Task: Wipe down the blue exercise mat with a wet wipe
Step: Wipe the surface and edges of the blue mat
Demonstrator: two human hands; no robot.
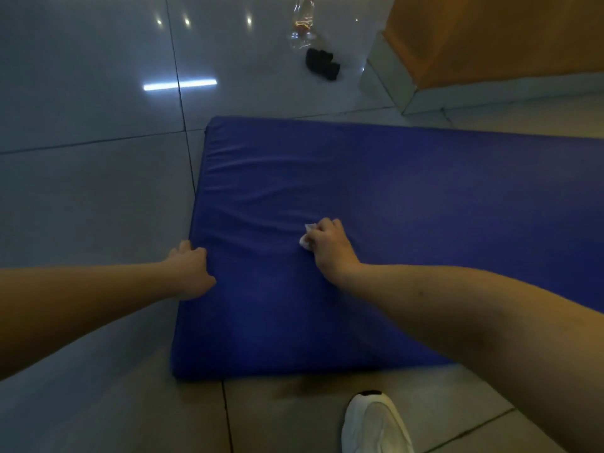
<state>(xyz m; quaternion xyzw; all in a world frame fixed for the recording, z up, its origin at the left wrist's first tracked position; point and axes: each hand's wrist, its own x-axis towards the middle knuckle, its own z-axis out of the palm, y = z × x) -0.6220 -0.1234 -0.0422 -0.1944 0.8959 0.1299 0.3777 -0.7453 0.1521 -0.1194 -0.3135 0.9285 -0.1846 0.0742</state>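
Note:
The blue exercise mat point(392, 197) lies flat on the tiled floor and fills the middle and right of the view. My right hand point(330, 248) grips a small white wet wipe point(306, 238) and presses it onto the mat's left-centre, where the cover is wrinkled. My left hand point(191, 271) grips the mat's left edge, its fingers curled over the side.
A clear plastic bottle point(303, 22) and a black cloth-like item point(322, 64) lie on the glossy floor beyond the mat. An orange wall with a pale skirting point(490, 44) stands at the back right. A white shoe point(376, 423) is near the mat's front edge.

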